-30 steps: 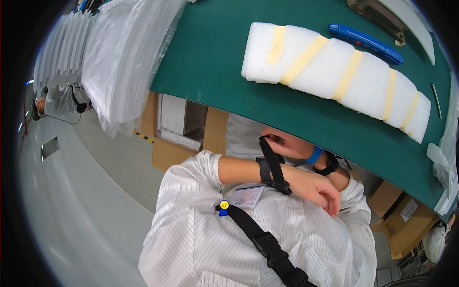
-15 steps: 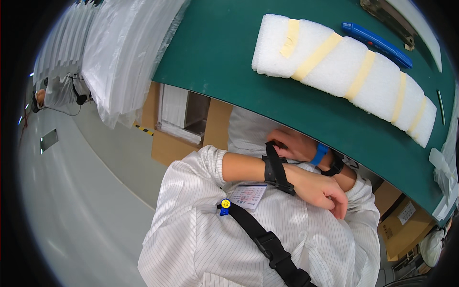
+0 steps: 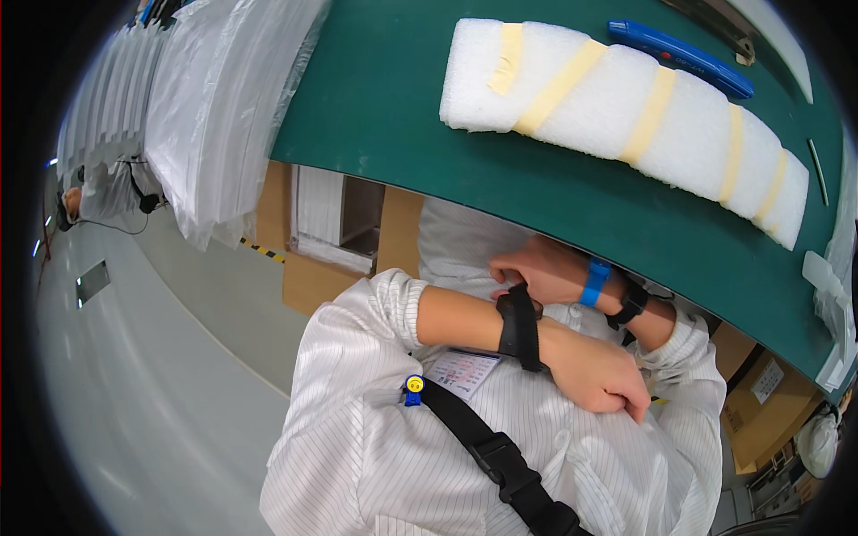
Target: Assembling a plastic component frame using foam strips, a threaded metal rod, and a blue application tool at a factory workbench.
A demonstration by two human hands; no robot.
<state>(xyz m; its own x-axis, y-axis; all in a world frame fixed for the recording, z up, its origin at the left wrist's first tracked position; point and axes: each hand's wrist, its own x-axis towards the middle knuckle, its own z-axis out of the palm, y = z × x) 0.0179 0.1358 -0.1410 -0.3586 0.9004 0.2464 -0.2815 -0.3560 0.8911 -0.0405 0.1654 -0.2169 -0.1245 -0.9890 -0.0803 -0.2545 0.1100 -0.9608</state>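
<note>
My left forearm crosses in front of my body, and my left hand [image 3: 594, 366] is loosely curled, back upward, with nothing seen in it. Round the left wrist goes a black wrist strap [image 3: 525, 335]. Reaching across from the other side, my right hand [image 3: 545, 268] has its bent fingers at the upper edge of this strap, closed about it, though the fingertips are partly hidden. A blue band [image 3: 596, 280] and a black band [image 3: 633, 304] circle my right wrist. Both hands are beside the near edge of the green table [image 3: 357, 116].
On the table lie a white foam bundle [image 3: 617, 103] with yellowish tape strips, a blue handheld tool [image 3: 684, 58] and a thin metal rod [image 3: 818, 171]. Plastic-covered sheets [image 3: 214, 116] hang at the left. Cardboard boxes [image 3: 764, 411] stand below the table.
The strap's upper end, held up by my right fingers before, now lies closer around my left wrist. My left hand has tilted slightly downward. The view has shifted a little.
</note>
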